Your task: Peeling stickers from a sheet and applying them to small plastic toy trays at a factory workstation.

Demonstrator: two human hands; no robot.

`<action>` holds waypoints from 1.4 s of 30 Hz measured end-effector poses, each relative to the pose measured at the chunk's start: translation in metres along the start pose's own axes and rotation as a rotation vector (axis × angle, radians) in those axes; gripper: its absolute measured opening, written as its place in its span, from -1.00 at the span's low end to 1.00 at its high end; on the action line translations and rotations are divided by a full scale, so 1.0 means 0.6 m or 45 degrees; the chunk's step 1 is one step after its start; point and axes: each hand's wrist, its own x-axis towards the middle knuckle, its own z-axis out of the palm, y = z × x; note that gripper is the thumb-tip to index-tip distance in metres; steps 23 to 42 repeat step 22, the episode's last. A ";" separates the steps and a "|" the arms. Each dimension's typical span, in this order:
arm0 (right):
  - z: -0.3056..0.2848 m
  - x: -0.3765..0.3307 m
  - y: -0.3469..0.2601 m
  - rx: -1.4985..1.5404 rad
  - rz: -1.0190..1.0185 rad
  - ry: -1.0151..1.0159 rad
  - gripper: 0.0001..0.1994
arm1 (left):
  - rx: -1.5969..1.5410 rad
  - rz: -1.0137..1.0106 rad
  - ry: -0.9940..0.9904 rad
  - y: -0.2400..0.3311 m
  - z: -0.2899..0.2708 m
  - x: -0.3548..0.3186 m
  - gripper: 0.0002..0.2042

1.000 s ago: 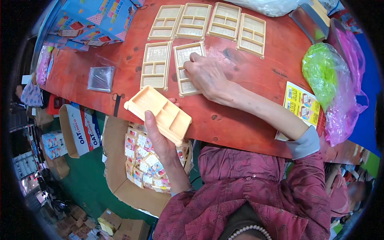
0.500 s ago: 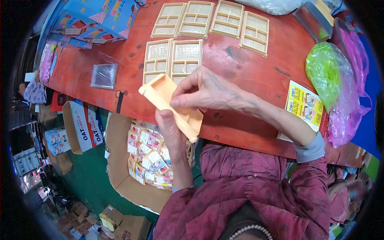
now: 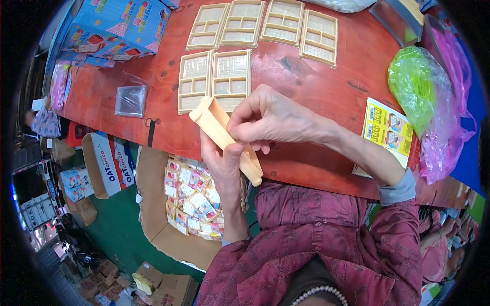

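1. The left hand [image 3: 224, 166] grips a beige compartment tray [image 3: 227, 140] from below, its fingers closed round the lower end. The tray is tilted on edge, just above the near edge of the red tabletop [image 3: 326, 86].
2. The right hand [image 3: 270, 120] pinches the same tray's upper rim, fingers curled shut on it.
3. Beyond the held tray, two like trays [image 3: 214, 79] lie flat side by side; four more [image 3: 263, 25] sit in a row farther back.
4. The step in hand looks like turning or separating this tray. Laying it flat next would call for lowering it beside the near pair, rim level.
5. Below the held tray, off the tabletop, stands an open carton [image 3: 196, 201] of small packets.
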 end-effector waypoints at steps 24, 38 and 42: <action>0.019 0.002 0.009 0.097 0.031 0.212 -0.87 | -0.285 -0.292 -0.087 -0.031 -0.016 -0.010 -0.18; 0.019 0.002 0.009 0.097 0.031 0.212 -0.87 | -0.285 -0.292 -0.087 -0.031 -0.016 -0.010 -0.18; 0.019 0.002 0.009 0.097 0.031 0.212 -0.87 | -0.285 -0.292 -0.087 -0.031 -0.016 -0.010 -0.18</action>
